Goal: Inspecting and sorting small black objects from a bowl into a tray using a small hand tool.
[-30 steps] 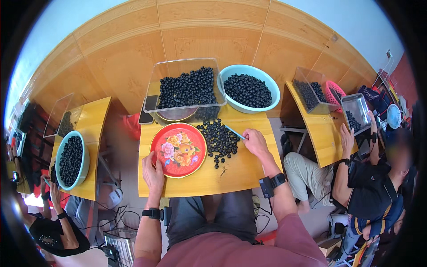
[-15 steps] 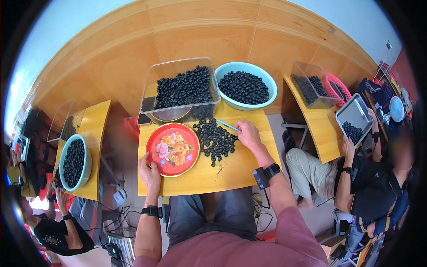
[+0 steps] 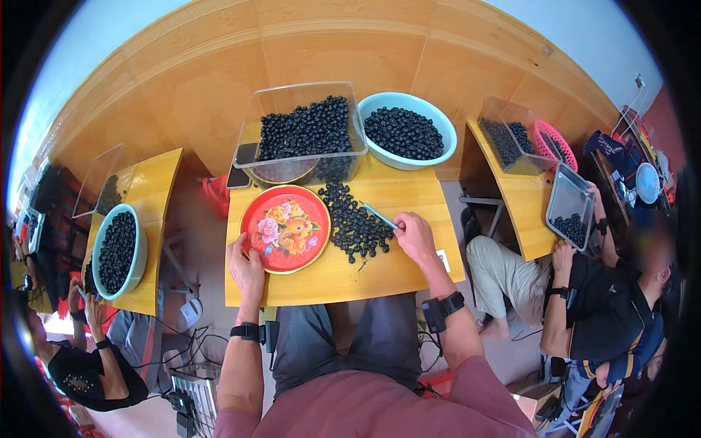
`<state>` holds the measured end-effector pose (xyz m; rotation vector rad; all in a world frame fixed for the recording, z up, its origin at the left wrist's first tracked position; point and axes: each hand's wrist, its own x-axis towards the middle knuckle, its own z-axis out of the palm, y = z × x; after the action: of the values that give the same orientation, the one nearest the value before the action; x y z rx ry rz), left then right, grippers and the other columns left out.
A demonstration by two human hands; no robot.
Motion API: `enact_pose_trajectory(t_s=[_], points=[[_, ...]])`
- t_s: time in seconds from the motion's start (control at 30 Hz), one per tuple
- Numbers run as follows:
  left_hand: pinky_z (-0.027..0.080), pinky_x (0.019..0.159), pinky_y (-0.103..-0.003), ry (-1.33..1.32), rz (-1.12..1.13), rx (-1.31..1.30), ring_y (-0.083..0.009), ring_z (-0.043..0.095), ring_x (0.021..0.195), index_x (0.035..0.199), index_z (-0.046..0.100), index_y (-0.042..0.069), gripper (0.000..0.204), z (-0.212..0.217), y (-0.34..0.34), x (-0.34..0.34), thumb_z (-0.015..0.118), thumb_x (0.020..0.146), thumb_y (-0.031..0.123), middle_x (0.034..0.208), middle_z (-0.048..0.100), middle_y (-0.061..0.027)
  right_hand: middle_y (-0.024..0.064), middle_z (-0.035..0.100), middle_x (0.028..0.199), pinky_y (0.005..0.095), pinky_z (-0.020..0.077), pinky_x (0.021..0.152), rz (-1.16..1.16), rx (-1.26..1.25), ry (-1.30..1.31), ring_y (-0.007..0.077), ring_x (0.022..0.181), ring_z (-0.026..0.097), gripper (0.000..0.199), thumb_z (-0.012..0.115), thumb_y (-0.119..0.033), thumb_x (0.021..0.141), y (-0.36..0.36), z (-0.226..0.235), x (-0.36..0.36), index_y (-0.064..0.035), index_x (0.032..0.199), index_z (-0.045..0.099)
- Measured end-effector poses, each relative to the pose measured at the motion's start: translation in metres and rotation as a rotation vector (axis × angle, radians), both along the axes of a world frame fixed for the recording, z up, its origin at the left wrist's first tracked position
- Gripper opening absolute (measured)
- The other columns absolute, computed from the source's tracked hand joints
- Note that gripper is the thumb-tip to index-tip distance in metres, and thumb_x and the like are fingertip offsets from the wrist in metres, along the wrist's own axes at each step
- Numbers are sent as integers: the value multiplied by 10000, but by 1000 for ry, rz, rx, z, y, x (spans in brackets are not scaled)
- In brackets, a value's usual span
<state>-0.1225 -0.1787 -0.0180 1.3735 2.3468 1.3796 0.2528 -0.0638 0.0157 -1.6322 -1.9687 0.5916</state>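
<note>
A round red tray [image 3: 321, 252] with a gold rim and painted flowers lies on my yellow table. My left hand [image 3: 246, 269] is at its lower left edge, fingers and thumb closed on the rim. To the tray's right spreads a loose pile of small black round pieces [image 3: 358, 232], like berries or beads. A thin light-blue stick [image 3: 378, 216] is pinched in my right hand [image 3: 415, 237], its tip at the pile's upper right side. What kind of tool the stick is, I cannot tell.
Behind the tray stand a clear plastic bin [image 3: 303, 131] and a pale blue basin [image 3: 444, 152], both holding black pieces. A phone [image 3: 237, 177] lies by the bin. People work at tables on both sides; the right one holds a metal tray [image 3: 569, 193].
My right hand has drawn the stick nearer to me along the pile's right side. My left hand stays at the tray. The whole view has tilted slightly.
</note>
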Motion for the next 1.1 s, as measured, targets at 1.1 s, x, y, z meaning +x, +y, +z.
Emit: enact_pose_trajectory(t_s=[1.1], points=[[503, 805, -341, -149, 33, 277, -199, 569, 837, 1262, 639, 19, 327, -10, 0, 2, 636, 936, 11, 1224, 551, -131, 152, 662, 953, 433, 529, 843, -259, 339, 244, 338, 934, 656, 237, 720, -28, 798, -22, -47, 3, -24, 1034, 698]])
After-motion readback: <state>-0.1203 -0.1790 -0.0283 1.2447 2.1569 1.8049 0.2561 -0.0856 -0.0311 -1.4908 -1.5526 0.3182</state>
